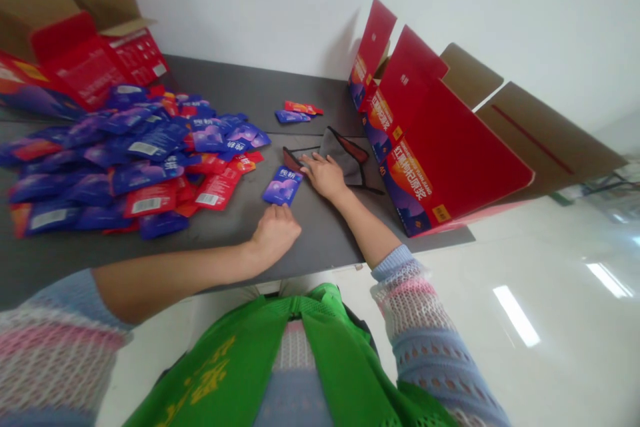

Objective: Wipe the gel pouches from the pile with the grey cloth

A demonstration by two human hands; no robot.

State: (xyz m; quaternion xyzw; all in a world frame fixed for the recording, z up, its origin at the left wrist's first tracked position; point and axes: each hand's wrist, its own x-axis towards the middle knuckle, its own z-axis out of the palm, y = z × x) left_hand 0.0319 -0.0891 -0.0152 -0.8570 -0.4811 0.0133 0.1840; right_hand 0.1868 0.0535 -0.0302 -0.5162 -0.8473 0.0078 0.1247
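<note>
My left hand (274, 232) is curled, its fingertips pinching the near edge of a blue sachet (283, 185) that lies on the grey table (320, 233). My right hand (324, 175) rests flat with fingers spread on a grey fabric pouch (345, 153) with red trim, just right of the sachet.
A large heap of blue and red sachets (125, 160) covers the table's left. Two loose sachets (299, 111) lie farther back. An open red carton (425, 147) stands at the right, another open carton (75, 47) at the back left. The table's near edge runs below my hands.
</note>
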